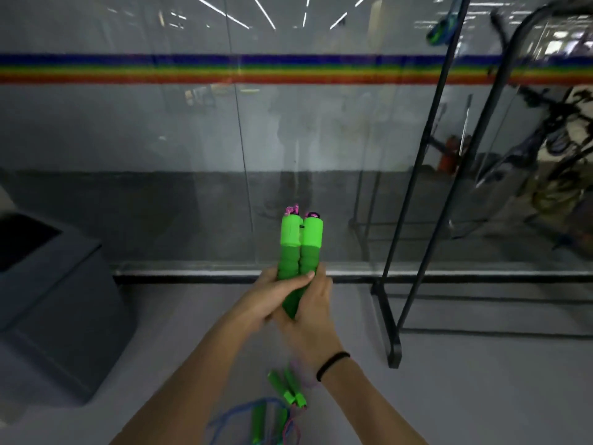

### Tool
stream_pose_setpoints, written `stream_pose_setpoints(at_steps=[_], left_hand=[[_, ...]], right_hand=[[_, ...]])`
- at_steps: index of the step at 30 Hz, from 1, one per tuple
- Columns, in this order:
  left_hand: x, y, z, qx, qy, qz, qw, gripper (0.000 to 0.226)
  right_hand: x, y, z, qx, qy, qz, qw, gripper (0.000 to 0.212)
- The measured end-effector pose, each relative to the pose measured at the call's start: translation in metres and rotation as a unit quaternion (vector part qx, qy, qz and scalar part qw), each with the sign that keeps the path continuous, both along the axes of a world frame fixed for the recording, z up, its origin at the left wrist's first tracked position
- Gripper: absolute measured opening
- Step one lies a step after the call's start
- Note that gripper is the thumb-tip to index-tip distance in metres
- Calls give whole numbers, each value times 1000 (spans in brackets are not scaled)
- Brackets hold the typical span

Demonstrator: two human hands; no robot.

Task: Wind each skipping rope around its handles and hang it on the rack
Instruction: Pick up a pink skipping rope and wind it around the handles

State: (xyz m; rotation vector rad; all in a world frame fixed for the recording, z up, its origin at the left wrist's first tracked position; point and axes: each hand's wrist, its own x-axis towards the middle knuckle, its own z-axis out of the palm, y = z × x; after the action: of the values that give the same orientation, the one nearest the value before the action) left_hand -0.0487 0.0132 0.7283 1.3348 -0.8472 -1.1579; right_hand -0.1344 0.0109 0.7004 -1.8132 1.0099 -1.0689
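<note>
— Head view: where is the rope?
— The pair of bright green foam-grip skipping-rope handles [301, 245] stands upright, side by side, pink cord [292, 209] at the tips.
— And the hands?
— The left hand [272, 297] and the right hand [313, 311] both clasp the lower ends. The black metal rack [417, 187] stands to the right, and more green-handled ropes [288, 390] lie on the floor.

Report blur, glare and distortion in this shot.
Head view: the green handles are fairly sharp; the ropes on the floor are smeared by blur; the glass wall reflects bright streaks along the top; the wide-angle lens tilts and bows the rack.
</note>
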Motion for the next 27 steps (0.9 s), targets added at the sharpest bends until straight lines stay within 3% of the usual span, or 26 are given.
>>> stream_pose_setpoints(at_steps=[5,8,11,13,15,17,19,23,27], left_hand=[[7,9,139,-38,-23,-8,999,15],[13,22,202,-60,-29,-30,997,18],[22,41,249,-64,-60,-62,994,18],[26,54,273,-58,-90,-77,991,12],[28,65,293,-50,-121,-103,986,11],[30,74,308,-40,-145,-116,982,14],[31,82,320,-34,-164,-111,980,17],[29,97,340,-36,-201,-105,973,14],[36,102,355,-57,-203,-78,974,14]], right_hand=[[-14,6,148,-111,33,36,993,79],[-33,0,215,-127,47,55,989,52],[-43,-28,262,-125,-13,13,992,21],[-41,-46,287,-103,-33,25,994,30],[-35,-51,309,-80,-29,124,989,58],[-26,-45,325,-55,-49,247,966,72],[-17,-43,333,-22,-89,304,948,66],[-5,-39,330,73,-140,314,936,18],[-8,-19,321,75,-154,264,949,33]])
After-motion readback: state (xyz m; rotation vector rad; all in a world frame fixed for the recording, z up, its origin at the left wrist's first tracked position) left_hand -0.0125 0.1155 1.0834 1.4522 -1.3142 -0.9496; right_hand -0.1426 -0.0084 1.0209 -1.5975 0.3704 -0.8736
